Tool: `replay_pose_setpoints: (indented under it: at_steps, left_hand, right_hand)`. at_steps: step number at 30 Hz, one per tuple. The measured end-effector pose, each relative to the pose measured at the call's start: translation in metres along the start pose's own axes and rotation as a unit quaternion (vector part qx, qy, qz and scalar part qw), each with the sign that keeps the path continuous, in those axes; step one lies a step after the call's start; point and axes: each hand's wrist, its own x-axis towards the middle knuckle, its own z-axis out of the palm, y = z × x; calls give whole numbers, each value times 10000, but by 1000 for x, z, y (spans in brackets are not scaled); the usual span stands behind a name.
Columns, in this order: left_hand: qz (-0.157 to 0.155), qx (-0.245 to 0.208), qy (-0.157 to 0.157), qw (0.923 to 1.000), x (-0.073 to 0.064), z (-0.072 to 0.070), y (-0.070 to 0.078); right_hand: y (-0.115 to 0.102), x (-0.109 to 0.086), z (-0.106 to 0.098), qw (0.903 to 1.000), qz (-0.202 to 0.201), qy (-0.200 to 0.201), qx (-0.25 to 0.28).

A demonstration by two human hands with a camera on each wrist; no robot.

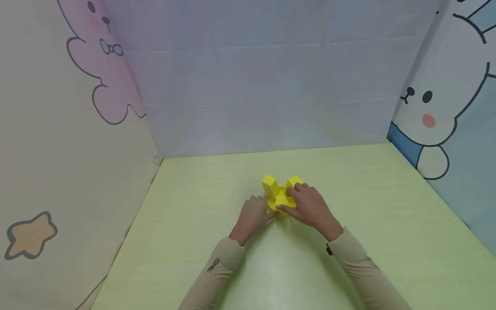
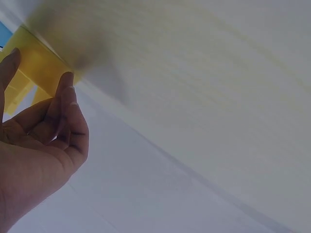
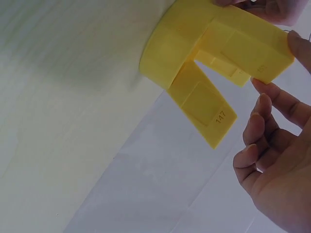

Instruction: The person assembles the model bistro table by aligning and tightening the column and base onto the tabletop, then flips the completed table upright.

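A yellow plastic piece stands on the table, its round base (image 1: 273, 206) carrying three slanted upright blocks (image 1: 270, 187). My left hand (image 1: 252, 216) holds the base from the left, thumb and fingertips against its curved wall (image 2: 41, 60). From the right, my right hand (image 1: 310, 206) pinches the near block (image 3: 252, 51) between thumb and forefinger; its other fingers are curled and loose. That block bears a small number. Another block (image 3: 203, 108), marked 147, juts out beside it, untouched. The third block is partly hidden behind the others in the right wrist view.
The pale yellow-green table (image 1: 186, 224) spreads around the piece. A lilac wall sheet (image 1: 267, 94) rises behind it, with printed walls (image 1: 46, 150) on either side, showing a star and cartoon animals.
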Motion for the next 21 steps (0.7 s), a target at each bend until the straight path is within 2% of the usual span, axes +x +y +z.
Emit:
replay_pose_setpoints:
  at_steps: [6, 10, 13, 15, 17, 21]
  left_hand:
    - [128, 99, -50, 9999, 0, 1, 0]
    - [142, -88, -263, 9995, 1, -1, -3]
    - [95, -338, -557, 9978, 2, -2, -8]
    - [60, -650, -752, 9950, 4, -2, -12]
    - [17, -1094, -940, 9895, 6, -2, -17]
    - [-129, -1916, -1271, 9731, 9, -2, -27]
  right_hand:
    - [4, -4, 4, 9998, 160, 22, 126]
    - [20, -20, 5, 9953, 251, 606, 709]
    - [38, -33, 5, 9873, 602, 860, 1192]
    - [50, -40, 6, 9817, 961, 597, 1534]
    - [60, -45, 6, 9722, 1251, 23, 1977]
    - [73, -46, 8, 9408, 1462, -1321, 2760]
